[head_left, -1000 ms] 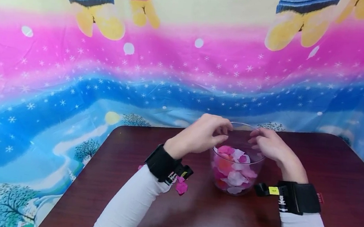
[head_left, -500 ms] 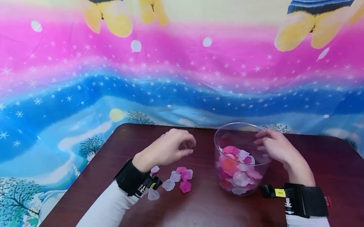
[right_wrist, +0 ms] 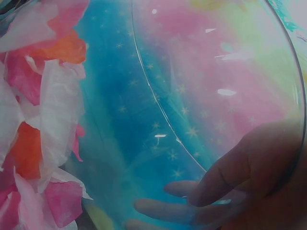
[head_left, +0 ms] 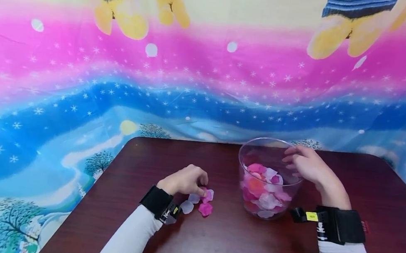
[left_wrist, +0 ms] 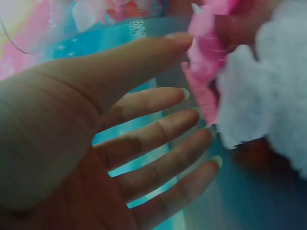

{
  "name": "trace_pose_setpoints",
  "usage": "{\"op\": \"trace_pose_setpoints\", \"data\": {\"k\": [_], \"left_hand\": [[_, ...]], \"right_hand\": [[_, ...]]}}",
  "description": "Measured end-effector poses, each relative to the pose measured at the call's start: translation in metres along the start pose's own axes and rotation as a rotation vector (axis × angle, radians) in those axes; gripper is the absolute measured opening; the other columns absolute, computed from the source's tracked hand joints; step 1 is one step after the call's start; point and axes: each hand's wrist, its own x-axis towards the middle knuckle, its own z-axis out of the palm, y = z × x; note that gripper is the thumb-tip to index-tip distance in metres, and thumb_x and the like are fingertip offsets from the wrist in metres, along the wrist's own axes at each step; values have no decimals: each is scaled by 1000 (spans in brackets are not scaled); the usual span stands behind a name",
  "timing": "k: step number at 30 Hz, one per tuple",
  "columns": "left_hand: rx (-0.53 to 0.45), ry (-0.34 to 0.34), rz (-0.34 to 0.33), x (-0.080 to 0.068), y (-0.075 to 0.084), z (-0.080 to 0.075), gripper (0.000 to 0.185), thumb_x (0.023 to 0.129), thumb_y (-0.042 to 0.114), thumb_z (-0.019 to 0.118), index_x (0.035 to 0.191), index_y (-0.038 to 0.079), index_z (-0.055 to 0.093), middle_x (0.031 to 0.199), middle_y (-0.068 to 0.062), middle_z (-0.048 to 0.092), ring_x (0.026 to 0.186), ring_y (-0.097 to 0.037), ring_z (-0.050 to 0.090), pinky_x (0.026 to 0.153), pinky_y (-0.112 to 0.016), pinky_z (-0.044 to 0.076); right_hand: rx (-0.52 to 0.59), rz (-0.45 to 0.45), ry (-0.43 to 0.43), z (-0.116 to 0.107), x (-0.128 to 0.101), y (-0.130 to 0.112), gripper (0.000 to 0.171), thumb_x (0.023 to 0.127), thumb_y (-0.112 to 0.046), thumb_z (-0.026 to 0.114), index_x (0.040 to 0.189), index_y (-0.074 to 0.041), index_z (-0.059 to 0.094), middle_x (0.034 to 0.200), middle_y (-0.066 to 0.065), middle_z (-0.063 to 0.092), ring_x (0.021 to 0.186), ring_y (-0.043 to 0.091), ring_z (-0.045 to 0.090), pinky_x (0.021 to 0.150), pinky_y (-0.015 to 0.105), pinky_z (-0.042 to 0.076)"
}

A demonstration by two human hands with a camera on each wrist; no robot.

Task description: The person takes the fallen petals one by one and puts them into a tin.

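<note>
My left hand [head_left: 184, 180] is low over a small group of loose petals on the table, its fingertips at a pink petal [head_left: 208, 195]. In the left wrist view, thumb and fingers stand apart beside a pink petal [left_wrist: 206, 55] and blurred white petals [left_wrist: 244, 96]. A deeper pink petal [head_left: 205, 209] and a white petal [head_left: 186, 207] lie close by. To the right is a clear round container [head_left: 260, 152], partly filled with pink, white and orange petals [head_left: 261, 187]. My right hand [head_left: 309, 165] grips its rim at the right, partly seen through the wall.
The dark brown table [head_left: 241, 252] has rounded far corners. Behind it hangs a printed cloth backdrop [head_left: 209, 73] with bears and snowflakes. Each wrist wears a black strap with a small camera, the right strap [head_left: 344, 225] standing beside the container.
My left hand has left the container, swung left and come down to the petals on the table. The right hand stays at the rim. The view has shifted slightly.
</note>
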Motion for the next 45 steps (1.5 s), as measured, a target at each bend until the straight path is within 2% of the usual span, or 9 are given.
{"op": "trace_pose_setpoints", "data": {"k": [4, 10, 16, 25, 36, 42, 45], "left_hand": [[-22, 20, -26, -1, -6, 9, 18, 86, 16, 84, 99, 7, 76, 92, -3, 71, 85, -16, 63, 74, -29, 53], [-89, 18, -11, 2, -4, 8, 5, 89, 7, 80, 92, 10, 78, 89, 2, 73, 82, -10, 65, 71, -23, 55], [-106, 14, -12, 4, -4, 7, 9, 88, 0, 77, 90, 8, 78, 86, -2, 74, 81, -12, 68, 70, -24, 56], [-106, 69, 59, 1, -6, 2, 17, 83, -11, 72, 88, 4, 77, 85, -5, 74, 78, -14, 70, 69, -24, 56], [-148, 131, 63, -6, -2, -20, 13, 86, -5, 74, 90, 6, 78, 83, -3, 74, 74, -10, 68, 66, -24, 56], [-175, 187, 59, -16, 4, -37, 11, 88, -2, 77, 92, 8, 78, 85, -3, 75, 72, -10, 70, 65, -24, 57], [-176, 207, 56, -18, 13, -50, 14, 87, -4, 75, 93, 8, 78, 84, -1, 75, 71, -11, 71, 64, -25, 56]], "right_hand": [[3, 11, -11, 4, 2, -1, 44, 104, -8, 29, 142, 13, 41, 135, 36, 54, 121, 50, 58, 92, 54, 55], [-14, 8, -3, 1, 1, -1, 44, 105, -8, 28, 142, 12, 41, 135, 35, 55, 120, 50, 58, 88, 49, 57], [-31, 17, -9, 1, 2, 0, 45, 106, -10, 28, 143, 12, 40, 136, 35, 54, 121, 50, 58, 89, 49, 56], [-45, 19, -7, 2, 1, 0, 44, 106, -10, 31, 143, 12, 40, 136, 35, 54, 122, 50, 58, 89, 51, 56], [-49, 9, -4, -2, 1, 0, 45, 106, -10, 30, 143, 13, 40, 136, 35, 55, 122, 50, 58, 88, 49, 57], [-42, 7, -9, -1, 0, 1, 44, 106, -10, 30, 143, 13, 39, 136, 36, 54, 122, 51, 57, 89, 51, 57], [-31, 3, -12, 1, 1, 0, 45, 106, -10, 30, 143, 13, 39, 136, 36, 54, 121, 51, 58, 90, 53, 56]]}}
